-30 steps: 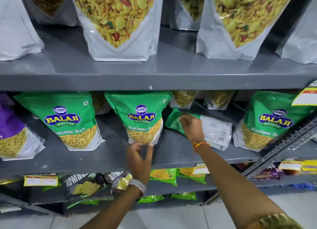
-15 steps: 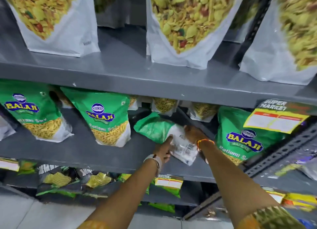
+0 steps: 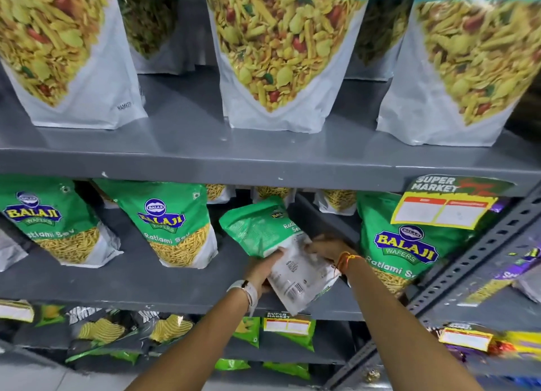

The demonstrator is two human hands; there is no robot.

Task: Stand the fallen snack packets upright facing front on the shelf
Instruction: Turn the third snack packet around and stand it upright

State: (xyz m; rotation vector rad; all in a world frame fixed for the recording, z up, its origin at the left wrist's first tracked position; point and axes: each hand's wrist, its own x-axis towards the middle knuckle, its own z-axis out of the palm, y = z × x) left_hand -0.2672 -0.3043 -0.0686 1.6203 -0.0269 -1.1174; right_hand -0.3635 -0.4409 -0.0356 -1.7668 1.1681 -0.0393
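Hands (image 3: 263,269) (image 3: 325,248) both gripping tilted packet (image 3: 275,244), back side showing, over middle shelf (image 3: 117,288) | advice: turning front outward, seating base flat between upright neighbours (image 3: 175,229), releasing gently.

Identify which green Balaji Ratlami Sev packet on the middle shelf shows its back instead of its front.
The tilted packet gripped by the left hand and right hand; its white barcode panel faces out.

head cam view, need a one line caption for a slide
Both hands, left hand and right hand, grip a fallen Ratlami Sev packet, back side showing, between upright front-facing packets on the grey shelf.
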